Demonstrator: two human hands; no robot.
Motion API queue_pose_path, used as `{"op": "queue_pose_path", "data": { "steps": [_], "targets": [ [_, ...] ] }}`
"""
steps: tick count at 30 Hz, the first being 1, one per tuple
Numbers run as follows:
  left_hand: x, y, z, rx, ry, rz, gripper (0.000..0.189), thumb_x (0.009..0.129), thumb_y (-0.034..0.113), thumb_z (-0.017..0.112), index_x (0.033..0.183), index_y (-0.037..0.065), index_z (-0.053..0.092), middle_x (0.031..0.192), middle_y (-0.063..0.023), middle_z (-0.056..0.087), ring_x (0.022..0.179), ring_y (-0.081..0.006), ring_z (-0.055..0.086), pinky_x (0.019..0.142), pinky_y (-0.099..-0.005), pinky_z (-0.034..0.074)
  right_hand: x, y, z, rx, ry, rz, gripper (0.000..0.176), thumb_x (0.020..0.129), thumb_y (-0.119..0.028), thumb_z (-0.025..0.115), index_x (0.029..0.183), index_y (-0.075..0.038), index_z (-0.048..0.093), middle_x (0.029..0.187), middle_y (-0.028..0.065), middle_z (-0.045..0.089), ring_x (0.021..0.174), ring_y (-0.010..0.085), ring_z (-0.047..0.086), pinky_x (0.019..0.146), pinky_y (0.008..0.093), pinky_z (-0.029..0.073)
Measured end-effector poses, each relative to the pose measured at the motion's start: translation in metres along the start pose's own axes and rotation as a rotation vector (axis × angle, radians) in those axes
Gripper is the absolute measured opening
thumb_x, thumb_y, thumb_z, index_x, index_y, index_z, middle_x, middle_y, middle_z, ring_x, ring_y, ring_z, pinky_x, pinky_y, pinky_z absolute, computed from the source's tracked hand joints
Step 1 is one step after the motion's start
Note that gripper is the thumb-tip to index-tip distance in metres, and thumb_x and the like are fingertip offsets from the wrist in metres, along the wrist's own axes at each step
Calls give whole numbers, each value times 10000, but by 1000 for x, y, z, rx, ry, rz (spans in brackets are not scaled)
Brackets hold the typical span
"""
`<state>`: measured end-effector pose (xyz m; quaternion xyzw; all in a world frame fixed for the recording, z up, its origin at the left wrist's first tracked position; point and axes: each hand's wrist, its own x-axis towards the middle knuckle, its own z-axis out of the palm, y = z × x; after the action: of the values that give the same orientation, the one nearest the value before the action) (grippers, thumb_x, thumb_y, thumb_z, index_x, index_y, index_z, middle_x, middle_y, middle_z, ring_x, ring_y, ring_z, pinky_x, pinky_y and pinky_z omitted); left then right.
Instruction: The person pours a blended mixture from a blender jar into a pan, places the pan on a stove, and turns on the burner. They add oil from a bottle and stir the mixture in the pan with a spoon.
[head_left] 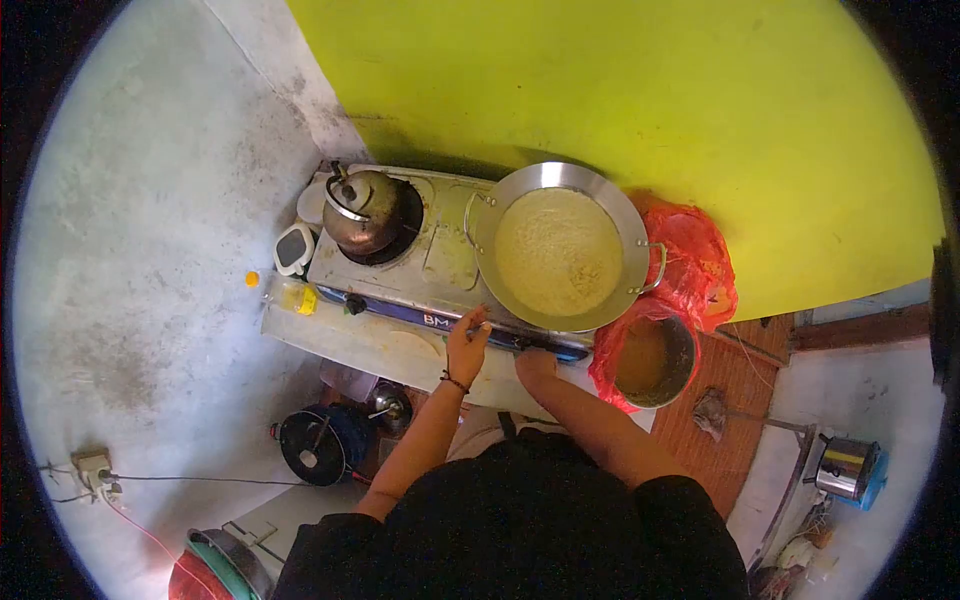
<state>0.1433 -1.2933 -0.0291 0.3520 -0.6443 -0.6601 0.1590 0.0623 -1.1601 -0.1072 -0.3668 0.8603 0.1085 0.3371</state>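
My left hand (467, 340) is at the front edge of the two-burner gas stove (400, 305), fingers loosely apart and holding nothing. Closed at the right end of the stove's front panel is my right hand (537, 364), at the dark control knob; its fingers are mostly hidden. Over the right burner sits a wide two-handled metal wok (493, 262), filled with pale, bubbly liquid (558, 250). A darkened metal kettle (366, 212) rests on the left burner.
Right of the wok are a red plastic bag (695, 262) and a pot (684, 362) of brownish contents. A yellow-labelled bottle (290, 295) lies by the left wall. Below stands a dark blue pot (345, 440). A cable (215, 480) runs from a wall socket (95, 472).
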Motion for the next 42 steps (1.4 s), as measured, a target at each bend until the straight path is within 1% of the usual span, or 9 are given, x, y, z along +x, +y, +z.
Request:
{"op": "queue_pose_path", "data": {
  "steps": [6, 12, 15, 21, 26, 32, 36, 39, 42],
  "targets": [
    [6, 1, 3, 78, -42, 110, 376, 901, 137, 598, 1260, 55, 522, 1124, -78, 598, 998, -161, 571, 762, -281, 507, 23, -6, 29, -223, 109, -23, 215, 781, -153, 604, 924, -37, 715, 925, 149, 678, 712, 306, 657, 398, 455, 486],
    [-3, 16, 3, 77, 72, 133, 357, 906, 138, 595, 1239, 25, 536, 1104, -82, 605, 1005, -167, 564, 866, -291, 457, 40, -7, 49, -514, -43, -79, 200, 768, -130, 614, 902, -14, 707, 882, 206, 659, 658, 311, 643, 381, 448, 481],
    [-17, 37, 1, 33, 121, 84, 359, 907, 136, 592, 1243, 22, 535, 1098, -89, 609, 1015, -176, 564, 902, -298, 442, -17, -24, -16, -643, -21, -130, 191, 753, -100, 609, 887, -4, 703, 865, 208, 656, 633, 312, 634, 369, 450, 475],
    [-25, 16, -6, 33, 155, 76, 352, 900, 126, 599, 1236, 39, 544, 1115, -97, 611, 1040, -189, 570, 903, -309, 453, 42, -16, 54, -695, 88, 13, 185, 749, -114, 607, 872, -13, 700, 859, 186, 643, 615, 314, 613, 340, 465, 457],
    [-31, -12, 3, -10, 189, 163, 317, 875, 95, 613, 1187, 53, 575, 1044, -65, 620, 919, -141, 570, 759, -290, 477, 7, -11, 15, -552, 71, -96, 200, 763, -154, 588, 860, -19, 700, 862, 160, 634, 702, 309, 606, 349, 430, 437],
    [-35, -51, 15, 58, 131, 19, 352, 872, 140, 625, 1199, 29, 556, 1097, -100, 616, 1016, -191, 576, 852, -337, 484, 11, 12, 27, -446, 171, -240, 200, 777, -165, 570, 849, -24, 693, 879, 165, 635, 719, 288, 614, 409, 450, 446],
    [-41, -63, 22, 142, 72, -37, 399, 874, 211, 636, 1204, 5, 548, 1063, -102, 619, 926, -175, 586, 793, -324, 484, -21, 22, -18, -193, 153, -374, 175, 782, -161, 559, 834, -26, 656, 862, 147, 628, 709, 262, 626, 472, 440, 494],
    [-44, -73, 26, 131, 68, -30, 426, 877, 240, 636, 1214, -3, 541, 1043, -100, 620, 862, -165, 587, 755, -313, 480, -24, 34, -6, -221, 591, -496, 141, 775, -145, 556, 837, -35, 618, 800, 119, 601, 691, 258, 626, 513, 416, 526],
    [-46, -88, 24, 138, 63, 17, 429, 880, 242, 634, 1224, 4, 538, 1041, -95, 618, 844, -161, 591, 749, -308, 487, -36, 40, -13, -189, 664, -557, 119, 769, -132, 554, 840, -48, 600, 798, 118, 572, 718, 272, 620, 529, 404, 540]
  ]
}}
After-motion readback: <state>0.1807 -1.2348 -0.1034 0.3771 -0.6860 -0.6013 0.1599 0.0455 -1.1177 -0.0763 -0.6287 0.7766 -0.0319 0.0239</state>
